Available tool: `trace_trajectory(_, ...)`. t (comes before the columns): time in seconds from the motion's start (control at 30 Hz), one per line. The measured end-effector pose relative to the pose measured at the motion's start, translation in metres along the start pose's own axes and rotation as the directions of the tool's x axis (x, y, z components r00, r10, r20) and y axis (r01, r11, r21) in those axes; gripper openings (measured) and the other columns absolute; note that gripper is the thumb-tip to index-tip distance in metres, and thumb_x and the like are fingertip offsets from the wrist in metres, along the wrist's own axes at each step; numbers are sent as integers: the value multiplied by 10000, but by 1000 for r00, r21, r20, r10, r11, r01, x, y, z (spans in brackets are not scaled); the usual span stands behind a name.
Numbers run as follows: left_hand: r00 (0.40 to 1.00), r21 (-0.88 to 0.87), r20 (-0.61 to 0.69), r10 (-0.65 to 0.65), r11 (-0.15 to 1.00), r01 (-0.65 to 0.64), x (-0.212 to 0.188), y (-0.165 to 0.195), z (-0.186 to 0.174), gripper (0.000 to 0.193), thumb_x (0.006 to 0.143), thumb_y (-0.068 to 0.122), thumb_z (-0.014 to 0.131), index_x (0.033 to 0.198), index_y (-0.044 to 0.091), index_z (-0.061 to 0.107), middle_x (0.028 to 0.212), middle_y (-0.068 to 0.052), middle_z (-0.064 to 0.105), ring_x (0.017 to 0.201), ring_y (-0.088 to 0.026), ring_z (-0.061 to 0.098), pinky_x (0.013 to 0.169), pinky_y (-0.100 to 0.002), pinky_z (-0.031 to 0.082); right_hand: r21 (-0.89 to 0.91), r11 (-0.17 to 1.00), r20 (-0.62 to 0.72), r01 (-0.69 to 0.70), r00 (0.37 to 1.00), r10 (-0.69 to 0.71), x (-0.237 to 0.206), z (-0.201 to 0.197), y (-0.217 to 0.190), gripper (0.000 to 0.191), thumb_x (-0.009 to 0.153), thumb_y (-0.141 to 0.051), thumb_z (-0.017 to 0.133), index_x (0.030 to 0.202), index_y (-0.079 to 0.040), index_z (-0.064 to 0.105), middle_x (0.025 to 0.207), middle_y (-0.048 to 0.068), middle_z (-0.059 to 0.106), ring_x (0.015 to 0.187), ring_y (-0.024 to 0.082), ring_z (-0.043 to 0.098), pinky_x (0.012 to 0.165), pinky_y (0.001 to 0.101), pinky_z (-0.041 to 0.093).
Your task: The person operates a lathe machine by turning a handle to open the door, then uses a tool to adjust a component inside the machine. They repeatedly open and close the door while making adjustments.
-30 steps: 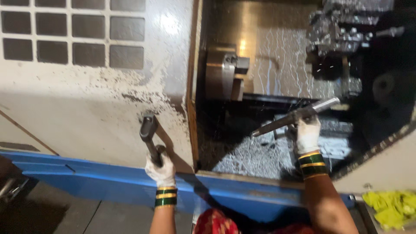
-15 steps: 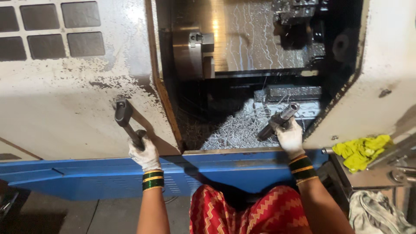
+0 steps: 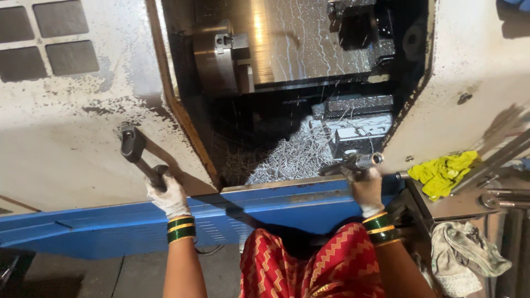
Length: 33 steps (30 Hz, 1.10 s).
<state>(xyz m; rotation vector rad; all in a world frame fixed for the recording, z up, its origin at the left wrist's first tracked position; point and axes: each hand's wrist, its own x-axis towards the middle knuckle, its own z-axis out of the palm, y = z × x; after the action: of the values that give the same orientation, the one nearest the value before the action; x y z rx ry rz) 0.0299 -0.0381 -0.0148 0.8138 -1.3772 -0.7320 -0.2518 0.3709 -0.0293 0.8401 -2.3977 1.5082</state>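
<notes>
Pulled back, right hand (image 3: 365, 187) grips metal rod (image 3: 353, 163) lying sideways; left hand (image 3: 167, 194) clenches door handle (image 3: 142, 157).

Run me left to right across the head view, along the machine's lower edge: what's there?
Door handle → left hand gripping it → metal chips → right hand on a metal tool → yellow rag.

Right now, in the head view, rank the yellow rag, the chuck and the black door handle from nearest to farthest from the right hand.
From the right hand:
1. Yellow rag, just to its right on the bench.
2. Chuck, up and left inside the machine.
3. Black door handle, far left, held by the left hand.
</notes>
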Motion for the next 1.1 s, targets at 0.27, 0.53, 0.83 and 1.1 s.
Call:
trace_trajectory(0.27,1000,-96,17,-1,995,2,2,-4,-3,140,1020,21,640,1158,9,658,1017,-97,699,871,-189,637,806,-340,529,118,990,-62,73,996,-66,-41,14,-45,363,840,-103,759,1185,-64,653,1084,82,760,907,168,760,730,280,602)
trace_trajectory(0.53,999,-92,44,28,996,-24,0,-9,-5,191,1001,-19,601,1184,9,650,1083,-100,711,950,-191,669,866,-326,541,-210,887,57,411,911,-409,-52,14,-69,446,795,-128,725,1223,-61,623,1208,134,704,1119,346,690,957,409,551)
trace_trajectory(0.83,1000,-60,9,-28,998,28,-1,-8,-3,167,1021,66,674,1162,-17,635,1027,-113,709,897,-186,650,832,-339,526,-230,933,47,278,960,-275,-48,13,-70,428,823,-78,685,1250,-99,649,1211,120,710,1104,332,691,950,408,554)
trace_trajectory(1.1,997,-118,18,-75,990,76,-1,8,-1,135,1037,59,659,1158,0,646,1023,-86,698,874,-174,628,810,-327,518,-187,921,21,341,939,-344,-46,10,-72,412,793,-75,737,1198,-78,660,1192,126,715,1088,333,693,929,404,555)
